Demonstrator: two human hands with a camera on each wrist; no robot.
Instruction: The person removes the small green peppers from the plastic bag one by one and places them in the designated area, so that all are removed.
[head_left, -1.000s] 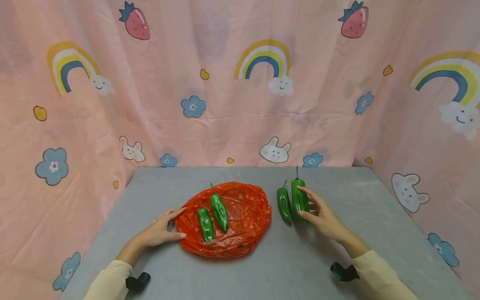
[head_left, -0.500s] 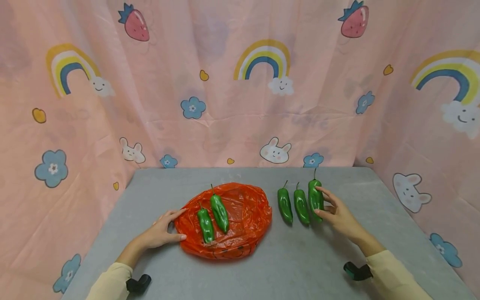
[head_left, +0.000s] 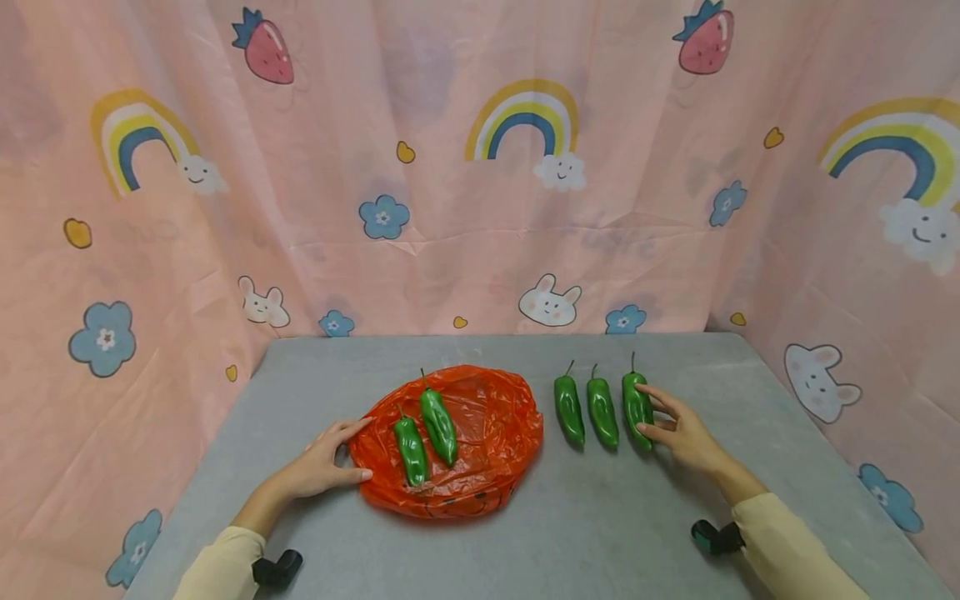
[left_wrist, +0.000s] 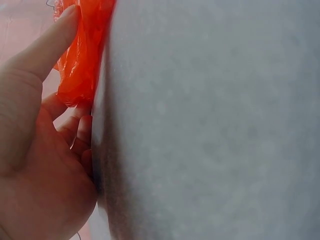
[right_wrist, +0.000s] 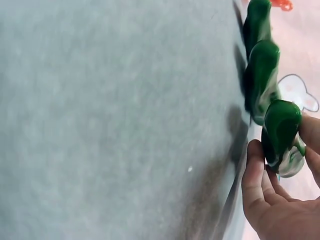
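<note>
A crinkled red plastic bag (head_left: 495,425), opened wide with a smiley print on its near side, lies on the grey table. Inside it lie two green chili peppers, one nearer (head_left: 410,452) and one farther (head_left: 438,427). My left hand (head_left: 322,462) holds the bag's left edge between thumb and fingers. To the right of the bag, one green chili pepper (head_left: 569,411) lies beside another (head_left: 602,412), stems pointing away. My right hand (head_left: 686,437) grips a third pepper (head_left: 636,408) right of these; in the right wrist view, thumb and fingers stand on opposite sides of this pepper (right_wrist: 281,125).
The grey table (head_left: 540,533) reaches back to a pink curtain (head_left: 450,267) printed with rainbows, rabbits and flowers, which hangs behind and on both sides. Dark wrist mounts sit at the left (head_left: 277,569) and right (head_left: 716,537) sleeves.
My right hand has moved right with its pepper, away from the two others, and lowered the pepper beside them slightly toward me. My left hand and the bag have stayed in place.
</note>
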